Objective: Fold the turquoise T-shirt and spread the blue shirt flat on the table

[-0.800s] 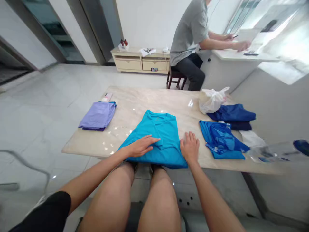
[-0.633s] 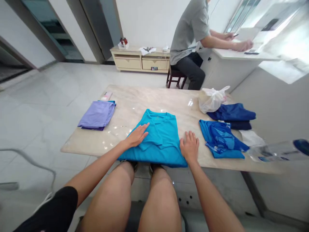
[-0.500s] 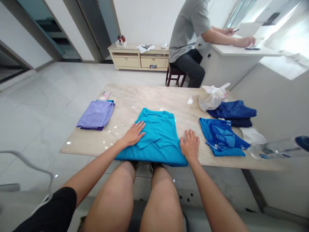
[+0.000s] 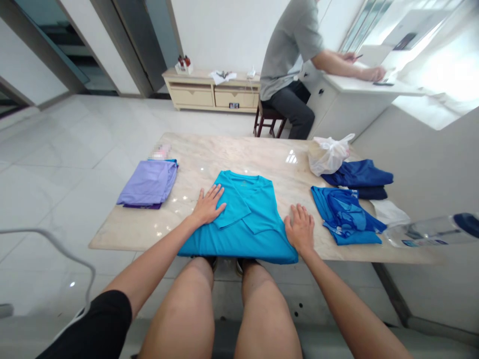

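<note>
Marble-look tabletop (image 4: 262, 149), long, seen from the near edge. Turquoise T-shirt (image 4: 247, 219) lies centre-front on it, sides folded in, collar away from the viewer, hem hanging slightly over the near edge. Behind the tabletop, a seated person (image 4: 292, 55) in a grey shirt faces a white counter (image 4: 359, 94), forearms on it. Low cream cabinet (image 4: 209, 92) against the back wall, small items on top.

Right side: royal-blue shirt (image 4: 344, 214) loosely folded, well apart from the turquoise one; dark navy folded garment (image 4: 359, 177) just behind it; white plastic bag (image 4: 329, 154) touching the navy one's far corner. Left side: lilac folded stack (image 4: 149, 182), well apart from the centre shirt. Clear plastic bottle (image 4: 430, 232) lying at the far right edge, blurred.

Left hand (image 4: 207, 204) flat, fingers spread, palm down on the turquoise shirt's left folded edge, pressing, gripping nothing. Right hand (image 4: 301, 229) flat, fingers extended, resting at the shirt's right edge, partly on the tabletop, gripping nothing. Small pink item (image 4: 161, 149) beyond the lilac stack, too blurred to tell.
</note>
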